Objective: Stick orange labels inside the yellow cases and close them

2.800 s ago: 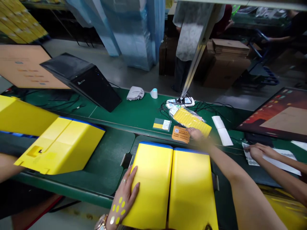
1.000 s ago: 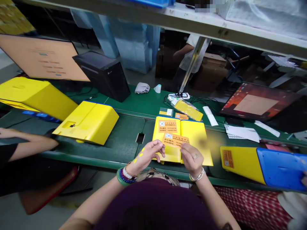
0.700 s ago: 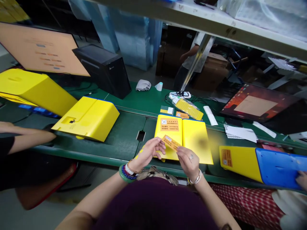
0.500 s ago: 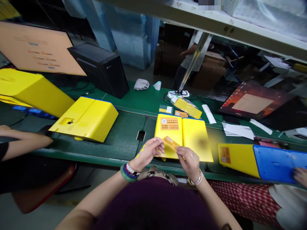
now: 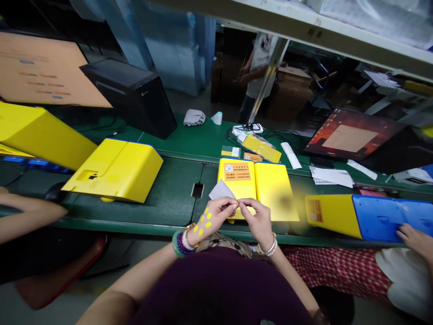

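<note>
Label [image 5: 221, 190] was in the air before us, above the near part of the left yellow cover [image 5: 247, 190], and its pale side was turned towards us. Our left hand [image 5: 214, 219] had its thumb and finger pressed together on one corner of this label. Our right hand [image 5: 260, 219] was also pinched at the same corner, so that the fingertips of both hands met there, and a little orange colour was visible between them. On the back of our left hand we had several yellow dots [image 5: 208, 224].

Left yellow cover and right yellow cover [image 5: 274, 184] lay side by side on the green desk [image 5: 181, 201]. On the left one there was an orange sticker [image 5: 237, 172] with printed lines and a square code. Just beyond the covers we saw an orange card [image 5: 253, 156], and near it a small packet [image 5: 230, 151] and a clear bag [image 5: 262, 146] with yellow inside. To our left lay a yellow box [image 5: 117, 167], well apart from our hands. At our right, a co-worker's hand [image 5: 412, 234] touched a blue panel [image 5: 382, 214].
</note>
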`<state>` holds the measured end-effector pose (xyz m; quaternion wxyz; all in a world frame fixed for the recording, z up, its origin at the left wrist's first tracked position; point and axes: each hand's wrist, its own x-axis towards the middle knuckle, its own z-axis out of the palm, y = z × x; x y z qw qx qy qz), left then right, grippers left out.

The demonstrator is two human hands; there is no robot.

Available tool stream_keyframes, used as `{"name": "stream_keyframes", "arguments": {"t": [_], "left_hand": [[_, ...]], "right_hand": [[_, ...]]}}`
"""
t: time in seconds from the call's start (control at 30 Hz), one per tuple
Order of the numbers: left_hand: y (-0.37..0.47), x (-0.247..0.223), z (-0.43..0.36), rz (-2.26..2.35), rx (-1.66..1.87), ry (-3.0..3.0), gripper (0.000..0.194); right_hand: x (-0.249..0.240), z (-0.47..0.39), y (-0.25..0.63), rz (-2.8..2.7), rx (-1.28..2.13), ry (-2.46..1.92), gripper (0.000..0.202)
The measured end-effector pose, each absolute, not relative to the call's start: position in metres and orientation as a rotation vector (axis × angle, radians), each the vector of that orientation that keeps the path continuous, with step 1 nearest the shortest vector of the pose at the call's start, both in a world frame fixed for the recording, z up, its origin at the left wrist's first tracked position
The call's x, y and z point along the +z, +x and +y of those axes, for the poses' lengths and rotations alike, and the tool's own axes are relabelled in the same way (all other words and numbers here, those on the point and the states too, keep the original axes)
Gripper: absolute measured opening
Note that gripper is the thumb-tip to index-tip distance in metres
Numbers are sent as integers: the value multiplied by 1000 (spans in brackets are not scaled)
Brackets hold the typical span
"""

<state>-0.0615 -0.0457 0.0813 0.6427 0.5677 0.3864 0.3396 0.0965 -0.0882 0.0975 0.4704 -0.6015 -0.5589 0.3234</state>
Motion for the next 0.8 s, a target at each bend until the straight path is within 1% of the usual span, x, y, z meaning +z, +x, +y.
{"name": "stream_keyframes", "arguments": {"t": [0.1,0.27,0.4,0.5,0.63,0.7,0.8], "left_hand": [[-67,79,-46,892,768,1232,26],[-79,80,-49,999,817,1338,26],[-88,85,-48,947,834,1348,22],[-93,84,-47,925,841,1274,22],[-115,62,-43,941,865,1148,21],[-139,38,-38,1011,912,1038,20],[-187,-8,-30,1250,947,774,24]], "right_hand": [[93,-86,92,-1297,974,-1446,15],[89,-80,84,-1383,905,-1476,15],[88,-73,79,-1250,1201,-1348,19],[86,-68,72,-1225,1279,-1318,24],[83,-56,75,-1354,1170,-1368,23],[83,-47,89,-1408,1042,-1436,24],[81,-35,122,-1420,821,-1541,27]]}}
